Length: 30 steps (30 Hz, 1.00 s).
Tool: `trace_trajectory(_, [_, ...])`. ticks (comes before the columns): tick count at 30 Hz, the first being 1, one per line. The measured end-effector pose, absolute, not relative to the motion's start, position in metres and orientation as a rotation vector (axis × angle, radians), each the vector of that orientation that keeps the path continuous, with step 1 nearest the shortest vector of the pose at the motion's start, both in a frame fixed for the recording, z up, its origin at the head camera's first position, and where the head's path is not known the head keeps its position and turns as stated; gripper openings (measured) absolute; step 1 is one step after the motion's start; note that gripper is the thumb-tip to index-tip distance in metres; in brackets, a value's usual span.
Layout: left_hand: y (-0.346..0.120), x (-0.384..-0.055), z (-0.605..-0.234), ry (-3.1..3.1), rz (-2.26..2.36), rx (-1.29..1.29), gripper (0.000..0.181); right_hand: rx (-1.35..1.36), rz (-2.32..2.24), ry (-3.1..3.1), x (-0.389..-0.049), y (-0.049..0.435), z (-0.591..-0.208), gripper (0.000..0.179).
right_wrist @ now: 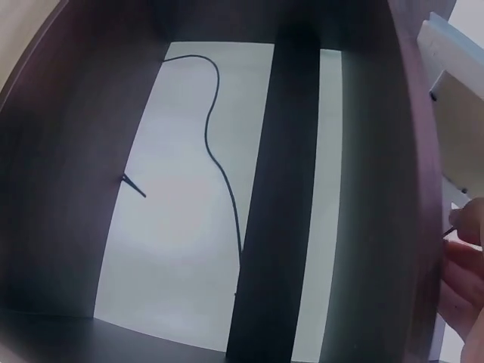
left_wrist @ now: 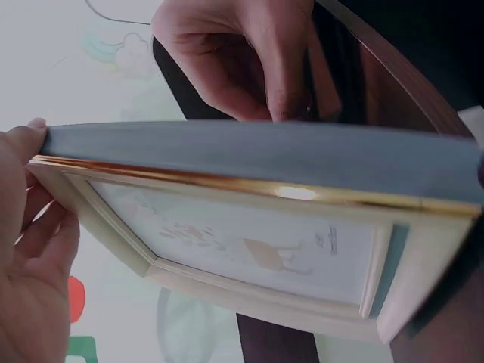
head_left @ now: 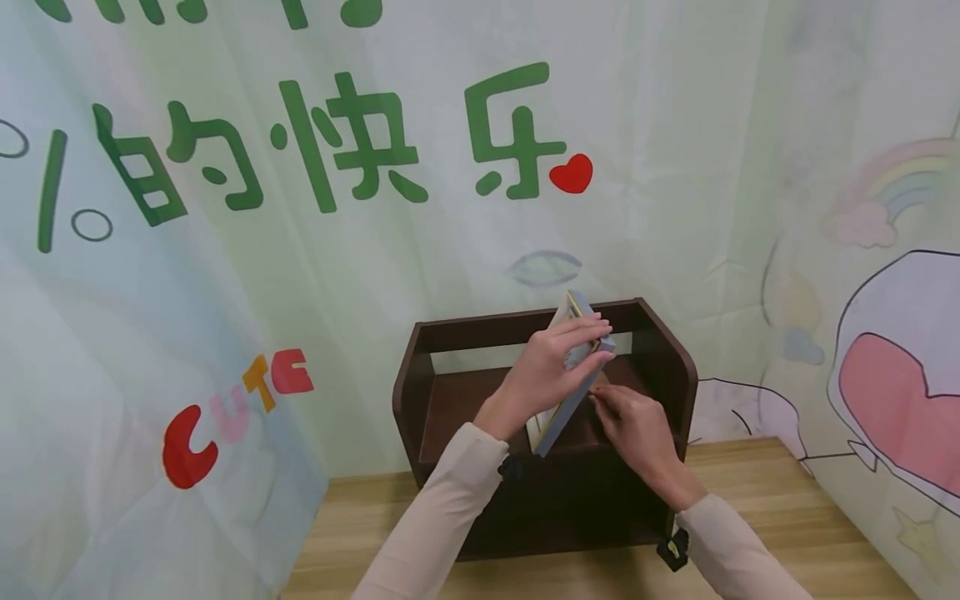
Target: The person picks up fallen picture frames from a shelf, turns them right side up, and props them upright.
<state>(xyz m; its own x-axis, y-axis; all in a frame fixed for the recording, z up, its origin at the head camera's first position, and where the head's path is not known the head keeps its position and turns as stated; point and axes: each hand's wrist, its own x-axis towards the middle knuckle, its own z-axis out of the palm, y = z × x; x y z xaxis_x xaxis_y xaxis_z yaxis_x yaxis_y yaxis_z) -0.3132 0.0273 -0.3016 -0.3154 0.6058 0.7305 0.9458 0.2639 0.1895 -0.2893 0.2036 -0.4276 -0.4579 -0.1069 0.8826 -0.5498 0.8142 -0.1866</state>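
Note:
A picture frame point(head_left: 564, 414) with a blue-grey side, gold trim and a cream border stands tilted over the upper board of a dark brown shelf point(head_left: 670, 354). My left hand point(head_left: 551, 367) grips its upper end, thumb on one side and fingers on the other. Behind the frame, my right hand point(head_left: 637, 429) has its fingers curled and pinches what looks like the brown stand point(left_wrist: 324, 79) at the back. The brown backing point(right_wrist: 461, 132) shows at the right edge of the right wrist view. The pinched spot is partly hidden by the fingers.
The shelf stands on a wood-grain tabletop point(head_left: 750, 492), with raised sides and a back rail point(head_left: 487, 330). Printed cloth point(head_left: 652, 167) hangs close behind and along both sides. Below the upper board is an open lower compartment point(right_wrist: 363, 189).

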Motion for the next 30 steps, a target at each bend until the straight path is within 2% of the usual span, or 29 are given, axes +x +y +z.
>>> trace_trajectory(12, [0.025, -0.311, -0.301, -2.023, -0.934, -1.369, 0.044, 0.475, 0.602, -1.933, -0.259, 0.183, -0.415, 0.021])
trace_trajectory(16, [0.019, -0.313, -0.300, -2.029, -0.968, -1.345, 0.047, 0.420, 0.672, -1.899, -0.247, 0.174, -0.413, 0.016])
trace_trajectory(22, [0.006, -0.332, -0.305, -2.039, -1.197, -1.198, 0.040, 0.279, 0.840, -1.891, -0.234, 0.163, -0.410, 0.007])
trace_trajectory(26, [-0.007, -0.350, -0.311, -2.115, -1.393, -1.020, 0.037, 0.217, 0.943, -1.914, -0.231, 0.155, -0.409, 0.016])
trace_trajectory(30, [-0.017, -0.365, -0.320, -2.293, -1.497, -0.910, 0.042, 0.161, 1.001, -1.928, -0.232, 0.150, -0.409, 0.026])
